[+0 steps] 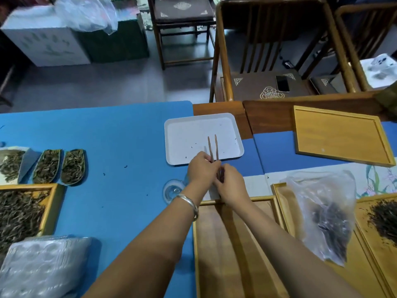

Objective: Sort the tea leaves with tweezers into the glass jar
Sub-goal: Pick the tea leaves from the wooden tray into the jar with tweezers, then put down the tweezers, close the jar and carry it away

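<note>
The brown wooden tweezers (pixel 212 147) point away from me over a white tray (pixel 187 134) that holds a few scattered tea bits. My left hand (pixel 200 168), with a silver bangle on the wrist, pinches the tweezers near their base. My right hand (pixel 231 182) grips the lower end of the tweezers, its fingers curled round it. A clear glass jar (pixel 173 189) stands on the blue mat just left of my left wrist, partly hidden by it.
Three scoops of tea leaves (pixel 60 166) and a wooden tray of leaves (pixel 21 211) lie left. A plastic bag of tea (pixel 328 214) lies across wooden trays on the right; another wooden tray (pixel 337 134) sits far right. Chairs stand beyond the table.
</note>
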`<state>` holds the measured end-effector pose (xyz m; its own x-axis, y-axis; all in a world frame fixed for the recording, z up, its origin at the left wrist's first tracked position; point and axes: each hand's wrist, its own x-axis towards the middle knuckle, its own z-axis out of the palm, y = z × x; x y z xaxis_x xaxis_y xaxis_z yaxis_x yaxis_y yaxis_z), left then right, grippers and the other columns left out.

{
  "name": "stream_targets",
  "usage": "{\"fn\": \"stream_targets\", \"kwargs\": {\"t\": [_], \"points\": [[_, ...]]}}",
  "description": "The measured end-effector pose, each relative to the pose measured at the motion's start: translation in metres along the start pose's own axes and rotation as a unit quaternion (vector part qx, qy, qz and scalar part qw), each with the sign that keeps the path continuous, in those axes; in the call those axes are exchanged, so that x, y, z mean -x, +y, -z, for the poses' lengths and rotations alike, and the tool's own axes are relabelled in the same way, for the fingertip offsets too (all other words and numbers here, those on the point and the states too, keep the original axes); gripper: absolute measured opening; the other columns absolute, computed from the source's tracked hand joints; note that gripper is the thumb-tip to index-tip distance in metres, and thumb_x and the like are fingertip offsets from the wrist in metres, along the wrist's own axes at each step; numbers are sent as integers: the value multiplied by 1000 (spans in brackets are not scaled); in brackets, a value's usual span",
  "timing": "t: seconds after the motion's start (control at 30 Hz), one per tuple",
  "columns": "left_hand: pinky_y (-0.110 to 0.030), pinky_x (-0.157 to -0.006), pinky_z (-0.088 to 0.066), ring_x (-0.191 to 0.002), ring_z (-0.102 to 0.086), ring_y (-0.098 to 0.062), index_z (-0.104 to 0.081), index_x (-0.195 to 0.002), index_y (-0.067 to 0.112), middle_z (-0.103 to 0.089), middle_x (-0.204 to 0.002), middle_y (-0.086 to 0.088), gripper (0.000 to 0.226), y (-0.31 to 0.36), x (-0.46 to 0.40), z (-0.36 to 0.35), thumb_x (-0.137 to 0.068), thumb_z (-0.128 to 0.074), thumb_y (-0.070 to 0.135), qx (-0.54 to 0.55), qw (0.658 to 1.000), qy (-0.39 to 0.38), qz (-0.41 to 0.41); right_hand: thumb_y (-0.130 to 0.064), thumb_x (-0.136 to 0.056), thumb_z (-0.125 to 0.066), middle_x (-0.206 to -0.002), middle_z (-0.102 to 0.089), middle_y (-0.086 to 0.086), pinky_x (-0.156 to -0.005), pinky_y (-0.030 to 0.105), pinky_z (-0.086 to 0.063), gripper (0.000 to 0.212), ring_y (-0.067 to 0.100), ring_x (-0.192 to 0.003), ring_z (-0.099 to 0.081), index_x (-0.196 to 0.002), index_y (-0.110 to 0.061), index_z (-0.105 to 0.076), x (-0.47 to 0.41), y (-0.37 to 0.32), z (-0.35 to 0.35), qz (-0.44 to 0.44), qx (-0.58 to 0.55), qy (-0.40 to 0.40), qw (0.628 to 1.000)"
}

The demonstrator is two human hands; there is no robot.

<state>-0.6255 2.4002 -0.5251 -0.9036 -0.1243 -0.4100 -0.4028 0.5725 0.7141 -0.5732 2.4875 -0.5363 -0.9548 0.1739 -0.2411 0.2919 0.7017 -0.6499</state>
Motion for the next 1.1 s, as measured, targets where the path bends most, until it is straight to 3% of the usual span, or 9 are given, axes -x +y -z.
{"fn": "stream_targets", "kwargs": {"t": [0.1,0.23,0.37,0.53,0.67,0.77,0.93,1.0,1.1], "points": [[-29,-68,-44,-86,-63,-24,-50,-70,23,-61,-80,3,28,-12,-11,-10,-82,-74,30,-2,1000,-10,18,-25,-92,-57,-84,-57,8,-53,27,-30,17,22,-72,-51,-81,-13,-49,-7,9,-7,-31,38,-17,999],[-31,-72,-49,-82,-63,-22,-47,-66,24,-63,-80,2,35,-17,-18,-15,-82,-77,33,8,1000,-2,24,-24,-91,-57,-88,-58,7,-59,32,-41,14,22,-76,-55,-91,-10,-55,-10,13,-8,-37,49,-10,998],[-27,-64,-43,-76,-60,-18,-49,-65,24,-60,-73,6,36,-16,-19,-15,-79,-80,35,7,1000,2,29,-28,-92,-56,-91,-51,6,-60,29,-38,19,20,-74,-51,-92,-10,-53,-8,14,-9,-26,84,8,996],[-27,-63,-50,-68,-62,-14,-57,-62,23,-60,-65,10,32,-16,-18,-16,-75,-83,34,16,999,2,28,-33,-93,-55,-82,-54,3,-50,24,-28,20,14,-66,-47,-86,-15,-50,-7,18,-12,-32,71,4,997],[-21,-51,-41,-60,-57,-8,-57,-62,24,-60,-62,11,32,-17,-16,-16,-76,-82,38,9,1000,9,27,-33,-92,-57,-80,-58,4,-50,25,-32,21,17,-68,-52,-86,-13,-52,-10,20,-11,-39,61,-5,997],[-24,-54,-43,-60,-57,-8,-59,-65,21,-61,-62,9,34,-17,-14,-11,-76,-80,45,-15,1000,20,13,-33,-91,-57,-82,-60,4,-55,29,-40,21,19,-72,-56,-92,-13,-51,-9,22,-10,-47,44,-10,998],[-24,-63,-48,-74,-64,-15,-66,-76,19,-69,-75,4,27,-4,-13,20,-79,-78,43,3,1000,22,-12,-38,-90,-59,-90,-61,4,-63,31,-45,31,20,-81,-59,-104,-13,-49,-4,20,-2,-45,44,-33,998],[-23,-62,-50,-71,-68,-14,-65,-75,22,-69,-71,5,21,-1,-10,45,-83,-76,37,49,998,20,-36,-45,-90,-57,-97,-55,1,-69,34,-52,37,18,-85,-57,-108,-14,-50,2,13,5,-23,76,-6,997],[-25,-60,-55,-59,-69,-9,-66,-78,21,-70,-71,2,13,-9,1,95,-88,-71,26,118,991,6,-60,-41,-94,-51,-95,-54,-2,-66,29,-49,27,13,-83,-56,-103,-16,-54,13,-1,12,39,47,24,998]]}}
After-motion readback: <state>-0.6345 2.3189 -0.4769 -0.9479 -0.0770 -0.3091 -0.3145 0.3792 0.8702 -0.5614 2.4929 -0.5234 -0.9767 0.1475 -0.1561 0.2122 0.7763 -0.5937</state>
